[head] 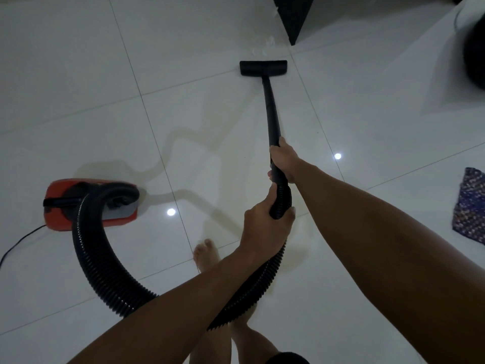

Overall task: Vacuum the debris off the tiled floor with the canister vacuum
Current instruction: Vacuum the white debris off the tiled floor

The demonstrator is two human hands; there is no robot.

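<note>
A red canister vacuum sits on the white tiled floor at the left. Its black ribbed hose loops down and round to a black wand. The flat black floor nozzle rests on the tiles ahead of me. Small white bits of debris lie just beyond the nozzle. My right hand grips the lower end of the wand. My left hand grips the hose end just behind it.
A dark furniture corner stands just past the debris. A round dark object is at the far right. A patterned cloth lies on the floor at the right edge. The vacuum's cord trails left. My bare feet are below the hose.
</note>
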